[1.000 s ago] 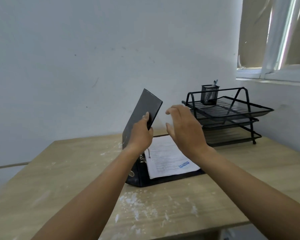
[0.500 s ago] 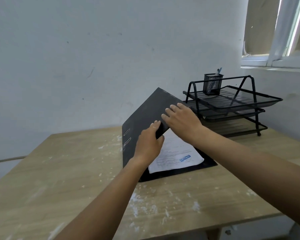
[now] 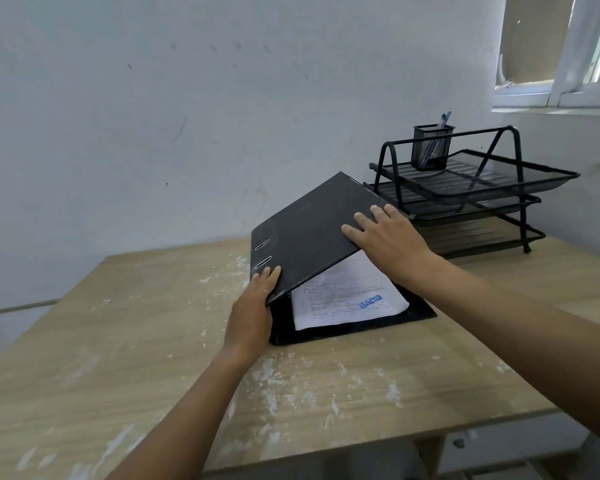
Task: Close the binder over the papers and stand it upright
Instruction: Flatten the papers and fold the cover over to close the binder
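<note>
A black lever-arch binder [image 3: 309, 237] lies on the wooden desk [image 3: 153, 358], its front cover tilted low over the stack of white papers [image 3: 347, 299], which bear a blue stamp. My left hand [image 3: 253, 306] grips the near corner of the cover beside the spine. My right hand [image 3: 388, 237] rests flat with fingers spread on top of the cover near its free edge. A wedge-shaped gap still shows the papers and the back cover beneath.
A black three-tier mesh letter tray [image 3: 471, 195] stands right behind the binder, with a mesh pen cup [image 3: 432, 147] on its top tier. The white wall runs along the desk's back, a window sill at the upper right. White paint flecks mark the desk.
The cover swung down from nearly upright to a low tilt over the papers. My right hand came onto its top; my left hand slid down toward the spine corner.
</note>
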`<control>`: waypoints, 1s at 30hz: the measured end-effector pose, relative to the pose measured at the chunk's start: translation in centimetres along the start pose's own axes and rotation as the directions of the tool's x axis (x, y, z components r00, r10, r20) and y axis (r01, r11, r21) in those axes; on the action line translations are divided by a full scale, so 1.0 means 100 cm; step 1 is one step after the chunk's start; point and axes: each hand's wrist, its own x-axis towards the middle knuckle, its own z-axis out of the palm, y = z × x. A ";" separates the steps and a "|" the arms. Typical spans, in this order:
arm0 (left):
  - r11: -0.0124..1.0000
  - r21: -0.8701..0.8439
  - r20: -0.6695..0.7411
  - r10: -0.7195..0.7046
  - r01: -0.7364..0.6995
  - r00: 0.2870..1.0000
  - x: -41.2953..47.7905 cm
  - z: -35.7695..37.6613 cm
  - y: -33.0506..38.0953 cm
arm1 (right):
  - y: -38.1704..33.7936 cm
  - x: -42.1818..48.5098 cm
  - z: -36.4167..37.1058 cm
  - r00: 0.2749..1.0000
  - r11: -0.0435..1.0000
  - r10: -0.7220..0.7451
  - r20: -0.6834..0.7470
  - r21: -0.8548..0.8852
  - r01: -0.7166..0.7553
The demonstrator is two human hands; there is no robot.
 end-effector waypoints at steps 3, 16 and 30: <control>0.998 0.063 -0.014 0.026 -0.025 1.000 0.002 -0.014 -0.016 | -0.014 -0.001 0.004 1.000 0.998 -0.001 0.015 0.058 0.000; 0.977 -0.195 -0.178 -0.119 0.083 0.977 -0.024 -0.026 -0.029 | -0.041 -0.015 0.015 0.997 0.981 0.014 0.077 0.190 -0.028; 0.996 -0.092 0.007 -0.023 0.023 1.000 -0.021 -0.008 -0.055 | -0.029 -0.031 0.034 0.990 0.955 0.047 0.135 0.284 -0.084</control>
